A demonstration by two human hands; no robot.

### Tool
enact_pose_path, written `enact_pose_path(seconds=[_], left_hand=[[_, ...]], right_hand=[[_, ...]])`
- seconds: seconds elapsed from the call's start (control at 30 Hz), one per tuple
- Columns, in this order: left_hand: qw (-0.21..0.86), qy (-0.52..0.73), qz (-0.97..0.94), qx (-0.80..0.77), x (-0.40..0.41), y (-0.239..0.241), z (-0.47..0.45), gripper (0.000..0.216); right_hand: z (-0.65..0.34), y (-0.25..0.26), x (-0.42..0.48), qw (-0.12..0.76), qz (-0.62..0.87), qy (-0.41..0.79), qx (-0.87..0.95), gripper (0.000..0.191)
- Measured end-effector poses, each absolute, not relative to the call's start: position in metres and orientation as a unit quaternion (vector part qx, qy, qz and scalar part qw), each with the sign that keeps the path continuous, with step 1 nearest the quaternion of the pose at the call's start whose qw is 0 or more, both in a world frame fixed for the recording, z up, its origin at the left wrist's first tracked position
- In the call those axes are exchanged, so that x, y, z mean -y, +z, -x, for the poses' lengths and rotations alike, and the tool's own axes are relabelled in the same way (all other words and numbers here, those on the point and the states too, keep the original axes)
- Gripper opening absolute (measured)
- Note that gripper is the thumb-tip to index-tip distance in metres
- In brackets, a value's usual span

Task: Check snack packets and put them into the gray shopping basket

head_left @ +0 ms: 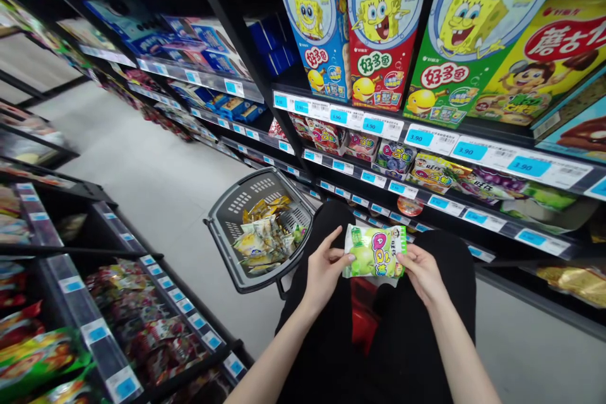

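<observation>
You have the packet (374,254) above your lap (416,334), the basket (240,201) on the floor (175,202) to your left, the shelves (348,115) before you.

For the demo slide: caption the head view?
Left hand and right hand hold a green-and-white QQ candy packet over black-clad knees, a grey shopping basket of snack bags alongside.

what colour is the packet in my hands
Mostly green and white packet, clearest in the head view.

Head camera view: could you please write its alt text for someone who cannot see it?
The left hand and right hand hold a green packet over black-clad knees. A gray basket of packets is to the left; stocked shelves stand ahead.
</observation>
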State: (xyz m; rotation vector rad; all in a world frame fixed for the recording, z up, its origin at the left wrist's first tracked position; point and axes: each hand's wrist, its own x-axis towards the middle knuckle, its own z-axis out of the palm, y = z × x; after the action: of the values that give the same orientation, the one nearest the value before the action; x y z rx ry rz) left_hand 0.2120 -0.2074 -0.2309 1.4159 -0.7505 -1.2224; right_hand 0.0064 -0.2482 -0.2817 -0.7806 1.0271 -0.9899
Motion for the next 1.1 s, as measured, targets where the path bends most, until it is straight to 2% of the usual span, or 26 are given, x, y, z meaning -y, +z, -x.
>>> enact_pose_path(seconds=[0.23, 0.3, 0.73, 1.1], left_hand=[[0.535, -0.512, -0.616, 0.269, 0.213, -0.238, -0.221, 0.025], [0.534, -0.515, -0.614, 0.269, 0.213, -0.237, -0.222, 0.018], [0.569, -0.546, -0.584, 0.194, 0.216, -0.239, -0.223, 0.029], [0.540, -0.565, -0.583, 0.221, 0.216, -0.239, -0.224, 0.026]], right_hand=[[-0.013, -0.284, 0.249, 0.618, 0.362, -0.488, -0.500, 0.030], [-0.014, -0.282, 0.249, 0.611, 0.374, -0.486, -0.501, 0.031], [-0.017, -0.276, 0.246, 0.602, 0.405, -0.477, -0.496, 0.034], [-0.011, -0.278, 0.245, 0.624, 0.374, -0.481, -0.489, 0.029]])
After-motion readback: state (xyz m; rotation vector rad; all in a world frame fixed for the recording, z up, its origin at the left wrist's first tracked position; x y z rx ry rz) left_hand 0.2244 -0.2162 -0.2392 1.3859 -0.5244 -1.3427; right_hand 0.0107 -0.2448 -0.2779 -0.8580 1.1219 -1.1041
